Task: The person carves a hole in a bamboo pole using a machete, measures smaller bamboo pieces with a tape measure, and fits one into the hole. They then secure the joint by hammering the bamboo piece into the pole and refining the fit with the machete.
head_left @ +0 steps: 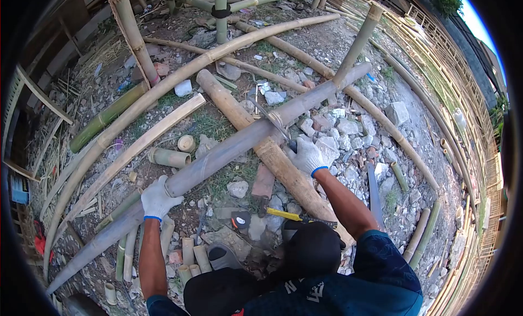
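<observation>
A long grey-brown bamboo pole [218,151] runs diagonally and rests across a thicker tan bamboo log [283,163]. My left hand [158,198], in a white glove with a blue cuff, is wrapped over the pole's lower left part. My right hand [309,154], gloved the same way, is closed round the dark handle of a bow-shaped hand saw [279,126]. The saw's frame stands over the pole near the crossing with the log. Where the blade meets the bamboo is too small to make out.
Rubble [348,136] and a grey block [397,113] lie at the right. A hand saw blade [375,193], a brick [263,181] and a yellow tape [284,213] are near my body. Short bamboo pieces [170,157] lie left; an upright green post [220,16] stands ahead.
</observation>
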